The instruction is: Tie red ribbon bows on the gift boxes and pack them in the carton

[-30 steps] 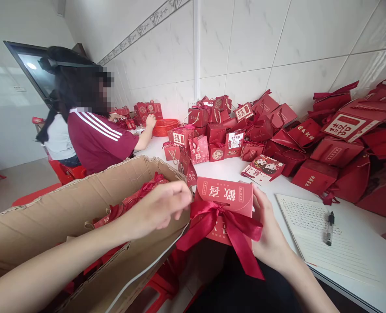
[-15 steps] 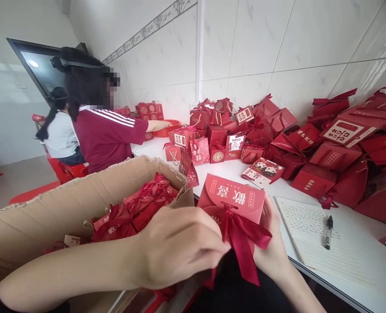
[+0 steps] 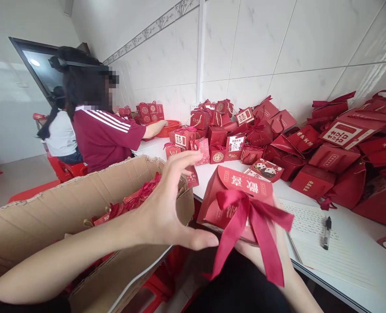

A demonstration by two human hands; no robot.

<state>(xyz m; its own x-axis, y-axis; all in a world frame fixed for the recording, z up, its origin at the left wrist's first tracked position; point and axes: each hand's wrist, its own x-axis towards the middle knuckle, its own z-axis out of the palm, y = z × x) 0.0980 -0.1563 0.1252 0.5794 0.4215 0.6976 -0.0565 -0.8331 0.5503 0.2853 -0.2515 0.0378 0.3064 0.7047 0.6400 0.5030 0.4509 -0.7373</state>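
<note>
A red gift box [image 3: 212, 198] with pale lettering is held up in front of me, its top tilted toward my view. Across its front hangs a dark red ribbon bow [image 3: 245, 208] with two long tails. My right hand [image 3: 277, 243] grips the box from below and its right side, partly hidden behind it. My left hand [image 3: 169, 204] is just left of the box, fingers and thumb spread in a wide curve and holding nothing. Behind that arm, a cardboard carton [image 3: 82, 191] holds several similar red boxes with ribbons [image 3: 140, 191].
Red gift boxes [image 3: 313, 187] are heaped along the white table [image 3: 349, 261] against the tiled wall. A notebook [image 3: 329, 261] with a pen [image 3: 327, 232] lies at the right. To the left, a co-worker [image 3: 104, 134] reaches toward an orange basin [image 3: 171, 127]; another person [image 3: 61, 130] sits behind.
My left hand has let go of the ribbon, moved up and left, and opened. The gift box has turned and shifted slightly right, so the whole bow shows.
</note>
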